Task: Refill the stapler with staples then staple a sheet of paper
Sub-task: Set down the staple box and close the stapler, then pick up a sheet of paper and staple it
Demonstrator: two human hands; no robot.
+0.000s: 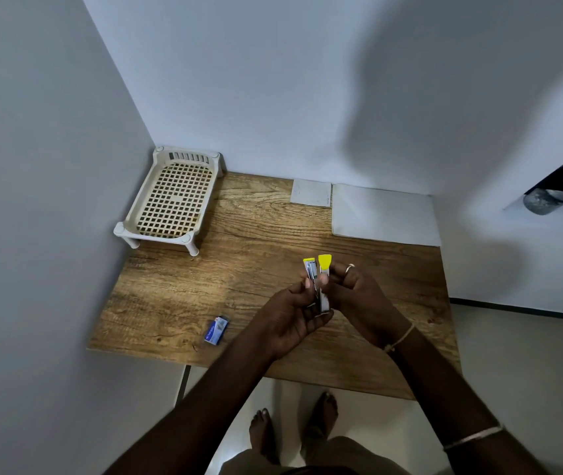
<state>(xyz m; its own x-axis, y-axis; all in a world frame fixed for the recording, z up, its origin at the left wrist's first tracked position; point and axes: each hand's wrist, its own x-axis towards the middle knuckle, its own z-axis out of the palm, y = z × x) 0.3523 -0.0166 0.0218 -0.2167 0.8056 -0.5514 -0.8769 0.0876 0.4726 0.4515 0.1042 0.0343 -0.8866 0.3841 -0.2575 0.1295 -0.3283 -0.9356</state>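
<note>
A small metal stapler with yellow ends [317, 272] is held above the middle of the wooden table [177, 296], swung open into two arms pointing away from me. My left hand [293, 317] cups its lower body and hinge end. My right hand [355, 286] pinches the arm with the yellow tip. A blue staple box [216, 330] lies on the table to the left of my hands, its end open. A white sheet of paper [384, 216] lies at the table's far right, next to the wall.
A cream plastic rack with a grid top [170, 200] stands in the far left corner. A small white pad [310, 193] lies beside the sheet. Walls close off the left and far sides. My bare feet stand on pale floor below the table's near edge.
</note>
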